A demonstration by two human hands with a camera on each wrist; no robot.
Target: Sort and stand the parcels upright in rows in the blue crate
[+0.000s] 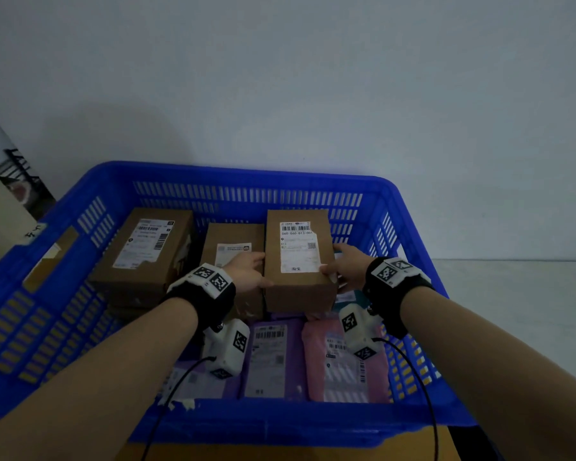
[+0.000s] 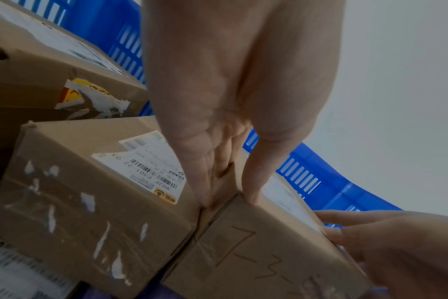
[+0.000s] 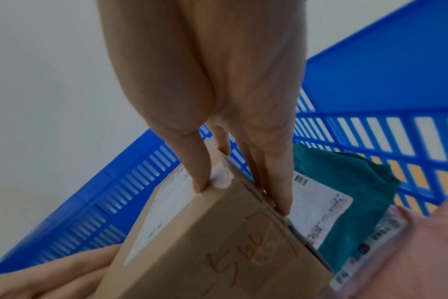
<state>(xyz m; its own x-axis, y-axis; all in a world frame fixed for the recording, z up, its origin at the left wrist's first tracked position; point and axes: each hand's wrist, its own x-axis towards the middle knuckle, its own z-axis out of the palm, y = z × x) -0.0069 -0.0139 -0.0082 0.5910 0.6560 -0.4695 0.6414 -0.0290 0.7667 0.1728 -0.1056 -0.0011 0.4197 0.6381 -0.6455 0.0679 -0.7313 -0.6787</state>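
Between both hands [image 1: 246,271], cardboard parcel [image 1: 298,261]

teal mailer [image 3: 351,182]: partly behind held box [image 3: 218,242] | pink mailer [image 3: 409,252]: blurred, cut off

Our two bare forearms, strapped with tracking gear

Behind the fingers of our left hand [image 1: 246,271] and right hand [image 1: 348,267], each wrist wears a black band topped with white blocks bearing black-and-white square markers; a white camera housing hangs beneath each wrist, trailing a thin black cable back along the arm.
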